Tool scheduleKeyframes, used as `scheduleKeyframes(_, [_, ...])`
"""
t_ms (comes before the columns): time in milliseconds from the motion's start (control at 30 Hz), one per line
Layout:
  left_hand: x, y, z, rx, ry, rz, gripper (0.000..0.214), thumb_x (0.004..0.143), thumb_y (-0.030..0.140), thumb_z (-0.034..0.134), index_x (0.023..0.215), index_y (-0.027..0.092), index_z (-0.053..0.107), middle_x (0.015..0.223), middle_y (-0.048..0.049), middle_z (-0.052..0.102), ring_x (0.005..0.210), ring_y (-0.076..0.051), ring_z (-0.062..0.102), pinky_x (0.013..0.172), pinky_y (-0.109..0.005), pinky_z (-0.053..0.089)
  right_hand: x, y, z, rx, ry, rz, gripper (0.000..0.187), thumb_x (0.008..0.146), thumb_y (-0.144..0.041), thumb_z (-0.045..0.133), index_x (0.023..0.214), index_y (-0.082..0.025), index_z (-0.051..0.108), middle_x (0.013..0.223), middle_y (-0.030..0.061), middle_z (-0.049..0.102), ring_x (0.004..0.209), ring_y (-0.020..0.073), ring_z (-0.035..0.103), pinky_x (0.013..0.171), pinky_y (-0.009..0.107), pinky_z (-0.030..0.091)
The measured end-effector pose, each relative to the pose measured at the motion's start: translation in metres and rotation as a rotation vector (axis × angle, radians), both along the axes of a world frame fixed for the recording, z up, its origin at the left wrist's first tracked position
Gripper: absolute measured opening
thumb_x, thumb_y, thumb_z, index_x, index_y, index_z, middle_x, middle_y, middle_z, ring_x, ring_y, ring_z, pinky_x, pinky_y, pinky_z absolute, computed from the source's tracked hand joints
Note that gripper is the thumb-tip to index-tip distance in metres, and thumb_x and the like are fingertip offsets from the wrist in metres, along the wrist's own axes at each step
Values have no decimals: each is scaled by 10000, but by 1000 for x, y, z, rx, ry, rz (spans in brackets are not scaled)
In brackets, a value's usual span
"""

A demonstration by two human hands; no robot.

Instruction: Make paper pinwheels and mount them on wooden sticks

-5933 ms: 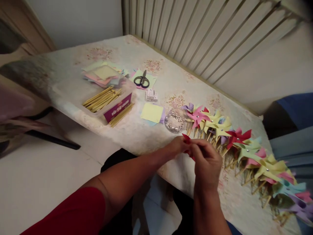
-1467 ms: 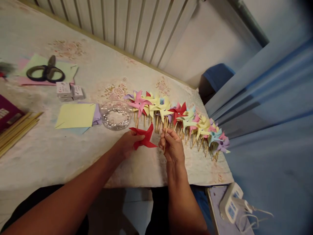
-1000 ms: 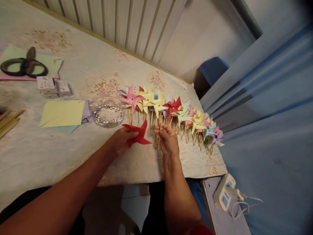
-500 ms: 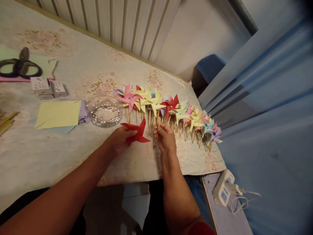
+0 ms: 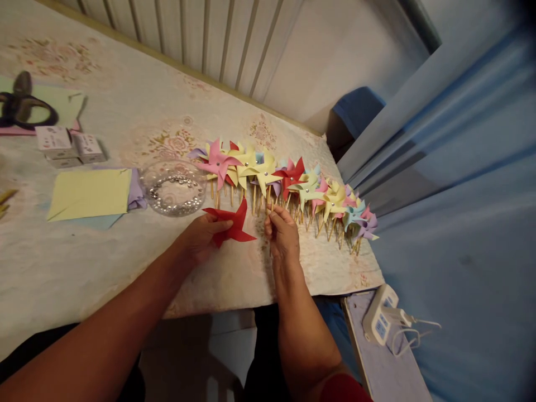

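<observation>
My left hand (image 5: pixel 201 237) is closed on a red paper pinwheel head (image 5: pixel 232 223), held just above the table near its front edge. Right beside it, my right hand (image 5: pixel 283 234) pinches a thin wooden stick (image 5: pixel 270 209) that stands roughly upright. Both hands sit in front of a row of finished paper pinwheels (image 5: pixel 288 184) in pink, yellow, red, green and purple, lying on their sticks across the table. A clear dish of silver pins (image 5: pixel 173 192) stands just left of the row.
Yellow and purple paper squares (image 5: pixel 90 192) lie left of the dish, with small white boxes (image 5: pixel 67 146) and black scissors (image 5: pixel 23 106) on paper beyond. A slatted panel (image 5: pixel 201 39) backs the table. A white power strip (image 5: pixel 383 318) sits lower right by blue fabric (image 5: pixel 460 223).
Since 5.9 s ago the view has swung right, and the red paper has become a folded pinwheel head. Over the last second both hands have held nearly still, the stick staying in my right hand.
</observation>
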State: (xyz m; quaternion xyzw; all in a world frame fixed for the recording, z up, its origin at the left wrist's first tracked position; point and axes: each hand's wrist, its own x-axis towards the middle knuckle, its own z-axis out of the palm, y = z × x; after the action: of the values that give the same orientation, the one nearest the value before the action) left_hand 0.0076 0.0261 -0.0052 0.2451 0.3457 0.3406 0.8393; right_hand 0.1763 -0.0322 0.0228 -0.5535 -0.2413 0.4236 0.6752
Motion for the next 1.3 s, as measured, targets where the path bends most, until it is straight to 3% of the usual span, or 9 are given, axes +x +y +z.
scheduleKeyframes(133, [-2,1,-3,10,2,11,221,554,85,836,757,72,749,739,-76,732,606,-109,621,560,-192,453,1,1,-3,-12,-10,-19,149,709,-266,676,834,-189,651,578,-64,587,427,50,409,409,192,261])
scheduleKeyframes(300, [-1,0,3,3,26,9,179,571,89,821,733,77,745,716,-67,724,586,-104,613,538,-184,446,1,1,-3,-10,-43,-45,143,715,-308,682,772,-190,626,547,-78,544,408,39,329,406,205,182])
scheduleKeyframes(567, [0,-2,10,11,26,8,147,584,67,801,716,88,739,695,-60,716,585,-108,599,543,-196,450,-2,0,0,-32,-65,-70,176,721,-336,678,685,-201,570,501,-91,490,396,42,286,399,212,158])
scheduleKeyframes(967, [-2,-1,9,28,14,-4,157,587,72,797,732,95,740,711,-66,721,603,-125,614,578,-224,466,-2,1,-1,-14,-60,-39,111,690,-296,662,718,-204,605,520,-83,520,399,45,294,401,216,169])
scheduleKeyframes(1133, [-2,-1,12,46,27,-18,127,600,61,778,712,97,732,672,-58,704,581,-125,603,570,-229,464,-2,-1,-2,-38,-80,-50,181,736,-343,664,674,-212,555,492,-93,463,391,49,281,397,222,166])
scheduleKeyframes(1300, [-1,-1,11,35,18,-14,121,596,54,774,703,100,740,680,-55,709,580,-117,600,561,-217,456,-2,0,-3,-15,-66,-50,164,696,-316,666,651,-214,545,478,-92,466,392,50,283,395,216,166])
